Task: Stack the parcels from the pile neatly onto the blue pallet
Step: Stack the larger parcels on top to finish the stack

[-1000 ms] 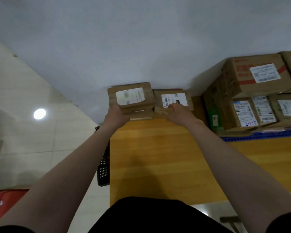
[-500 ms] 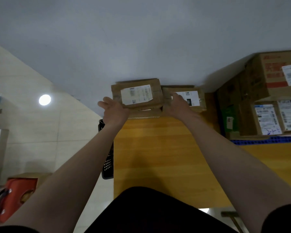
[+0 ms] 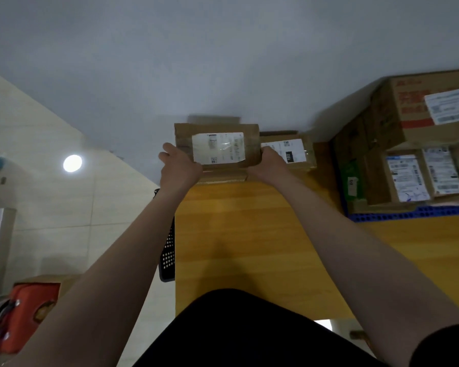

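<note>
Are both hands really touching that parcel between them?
Touching. The head view shows the left hand gripping the left edge of the parcel and the right hand gripping its right edge, with no gap on either side.

Dim lighting is recorded. A round white glare spot [image 3: 72, 163] is seen on the pale tiled floor [image 3: 51, 207]. Edges are blurred and distorted.

Brown cardboard parcel [image 3: 216, 147] with white label, yellow wooden table [image 3: 249, 234], blue pallet [image 3: 408, 216], orange bag [image 3: 21, 316]
</note>
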